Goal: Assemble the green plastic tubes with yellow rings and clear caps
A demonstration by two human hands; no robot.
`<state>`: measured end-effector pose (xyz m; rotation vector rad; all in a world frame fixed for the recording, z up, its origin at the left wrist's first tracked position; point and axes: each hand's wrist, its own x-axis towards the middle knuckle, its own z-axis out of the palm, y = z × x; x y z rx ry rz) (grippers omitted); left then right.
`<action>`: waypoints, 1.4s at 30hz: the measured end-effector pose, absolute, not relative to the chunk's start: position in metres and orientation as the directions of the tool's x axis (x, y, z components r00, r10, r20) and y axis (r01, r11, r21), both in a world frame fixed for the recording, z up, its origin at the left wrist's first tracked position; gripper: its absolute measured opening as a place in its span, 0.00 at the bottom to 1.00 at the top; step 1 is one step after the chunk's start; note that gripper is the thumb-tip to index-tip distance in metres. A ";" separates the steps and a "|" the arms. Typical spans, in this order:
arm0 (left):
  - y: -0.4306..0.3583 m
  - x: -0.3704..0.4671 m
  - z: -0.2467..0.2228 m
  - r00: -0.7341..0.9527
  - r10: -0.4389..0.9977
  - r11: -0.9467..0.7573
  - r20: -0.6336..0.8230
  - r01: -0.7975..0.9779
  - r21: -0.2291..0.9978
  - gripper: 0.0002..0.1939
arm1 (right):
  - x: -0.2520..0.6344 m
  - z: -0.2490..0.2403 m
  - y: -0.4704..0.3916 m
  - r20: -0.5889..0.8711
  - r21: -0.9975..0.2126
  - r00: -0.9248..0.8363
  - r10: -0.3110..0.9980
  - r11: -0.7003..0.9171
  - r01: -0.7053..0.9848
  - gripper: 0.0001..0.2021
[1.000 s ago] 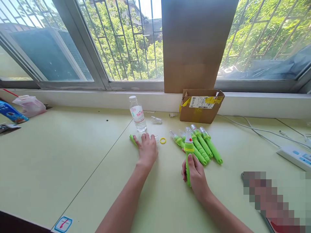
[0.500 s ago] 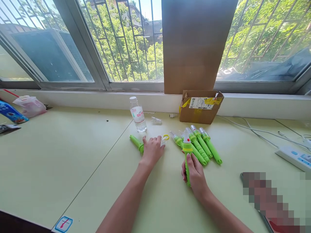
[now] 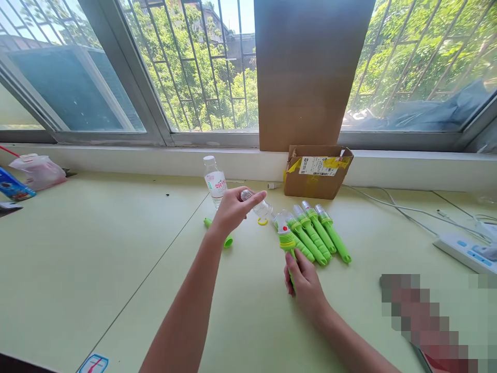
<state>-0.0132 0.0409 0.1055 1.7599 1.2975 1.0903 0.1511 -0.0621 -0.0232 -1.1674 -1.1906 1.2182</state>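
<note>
My left hand [image 3: 233, 208] is raised off the table, its fingers closed on a clear plastic cover [image 3: 262, 208] with a ribbed end. Below that cover a yellow ring [image 3: 263, 221] lies on the table. Partly hidden behind my left wrist is a loose green handle [image 3: 228, 242]. In my right hand [image 3: 305, 282] is a green light stick [image 3: 287, 239], held upright and tilted left; it has yellow rings and a pale head with a red dot. Just beyond it, several green light sticks [image 3: 318, 235] with clear tops lie side by side.
Behind my left hand stands a water bottle [image 3: 215, 181]. A cardboard box [image 3: 316, 176] is by the windowsill, with a small white piece [image 3: 272, 185] beside it. On the right are a power strip [image 3: 466, 254], cables and a blurred-out phone-like object [image 3: 421, 316].
My left hand has come up from the table, lifting the clear cover away from the loose green handle and yellow ring. The right hand's light stick has shifted left and tilted.
</note>
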 end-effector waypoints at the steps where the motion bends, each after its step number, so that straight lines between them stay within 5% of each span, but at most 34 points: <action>1: 0.042 -0.012 0.104 0.177 0.961 -0.266 0.212 0.386 0.884 0.18 | 0.151 -0.022 -0.063 0.038 -0.999 -0.025 0.999 0.037 -0.008 0.16; 9: 0.039 0.003 0.089 0.501 0.854 -0.150 -0.143 0.500 0.853 0.20 | 0.154 -0.022 -0.064 0.128 -0.976 -0.026 0.991 0.130 0.175 0.13; 15: 0.039 -0.001 0.090 0.488 0.867 -0.177 -0.104 0.496 0.850 0.21 | 0.153 -0.030 -0.065 0.000 -1.000 0.071 0.997 -0.001 0.018 0.15; 26: 0.045 -0.008 0.087 0.535 0.841 -0.165 -0.085 0.404 0.900 0.23 | 0.153 -0.023 -0.063 0.000 -0.999 0.156 0.988 -0.008 0.050 0.22; 42: 0.043 -0.012 0.089 0.492 0.869 -0.147 -0.057 0.366 0.919 0.20 | 0.155 -0.023 -0.062 -0.004 -0.999 0.124 0.992 -0.008 0.036 0.19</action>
